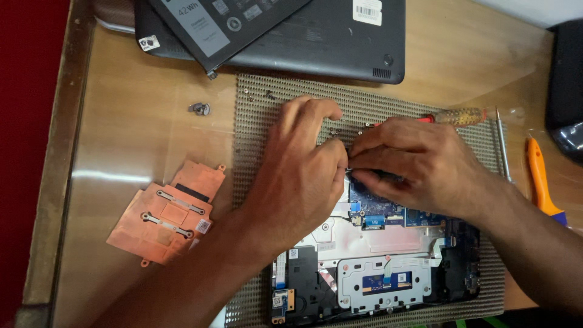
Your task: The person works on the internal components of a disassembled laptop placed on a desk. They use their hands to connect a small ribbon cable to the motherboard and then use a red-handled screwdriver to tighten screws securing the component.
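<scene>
Near the left edge of the bench (121, 121) lies an orange heat-shield sheet (167, 212) with two metal brackets across it; a small metal piece (199, 109) sits beyond it, toward the far edge. To the right a perforated mat (255, 121) carries the opened laptop base (376, 267), whose long axis runs left to right along the near edge, touchpad side nearest the person.

The left hand (297, 176) comes in from the near left corner and rests over the far left part of the board, fingers curled and tips drawn together — it seems to steady or pinch something small, though what it grips is hidden. The right hand (413, 167) comes from the near right, directly beside it, fingertips touching the left's; it is closed around a thin dark tool or part held level over the blue circuit board (379, 209). Both hands meet at the same spot — neither is clearly nearer.

Beyond the right hand lies a screwdriver (461, 115), then a thin metal rod (503, 146) and an orange pry tool (540, 182) toward the right edge. A dark laptop cover (340, 42) lies at the far edge.
</scene>
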